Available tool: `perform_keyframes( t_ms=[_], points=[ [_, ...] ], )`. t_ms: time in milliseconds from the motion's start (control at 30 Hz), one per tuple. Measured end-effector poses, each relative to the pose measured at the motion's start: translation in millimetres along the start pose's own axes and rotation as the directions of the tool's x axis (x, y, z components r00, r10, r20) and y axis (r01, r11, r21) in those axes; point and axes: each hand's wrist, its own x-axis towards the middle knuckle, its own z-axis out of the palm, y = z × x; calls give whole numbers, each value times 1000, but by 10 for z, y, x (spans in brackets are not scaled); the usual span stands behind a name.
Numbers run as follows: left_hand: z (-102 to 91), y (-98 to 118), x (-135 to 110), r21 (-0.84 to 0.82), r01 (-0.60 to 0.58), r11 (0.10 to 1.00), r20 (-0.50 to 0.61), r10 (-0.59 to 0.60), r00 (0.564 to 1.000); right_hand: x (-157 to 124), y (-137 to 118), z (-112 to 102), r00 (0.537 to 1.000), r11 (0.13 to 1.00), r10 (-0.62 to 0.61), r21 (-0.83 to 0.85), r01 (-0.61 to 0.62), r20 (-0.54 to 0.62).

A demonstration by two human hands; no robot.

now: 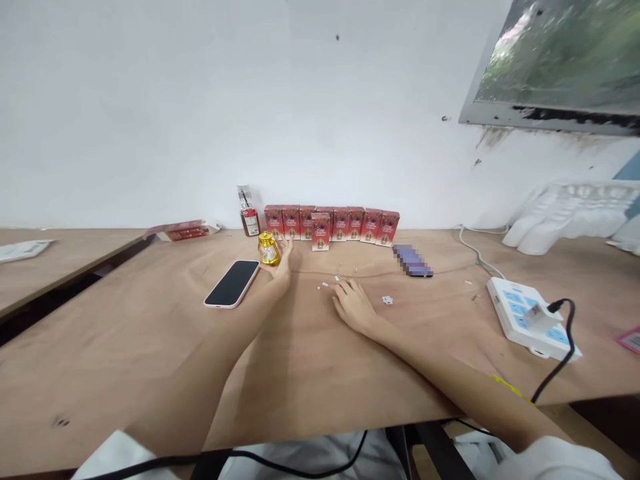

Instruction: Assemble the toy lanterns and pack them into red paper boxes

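Note:
A small gold lantern with a clear middle stands upright on the table. My left hand is just to its right, thumb and fingers spread apart, thumb near the lantern's base; I cannot tell whether they touch. My right hand rests palm down on the tabletop, its fingers loosely stretched beside small white scraps. Behind both hands, a row of red printed boxes stands along the wall, with one box set in front of the others.
Left of my left hand lies a phone. A clear bottle-shaped pack stands by the wall, and a flattened red carton lies farther left. To the right are a blurred-out phone and a white power strip with cables.

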Motion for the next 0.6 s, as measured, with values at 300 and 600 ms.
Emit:
perform_keyframes(
  t_ms=[300,600],
  points=[
    [-409,154,-64,139,-111,984,221,78,972,331,-69,133,962,963,-260,-53,265,78],
    [-794,541,-648,134,-18,991,117,2,993,196,-30,147,981,971,-158,161,174,-111]
  ],
)
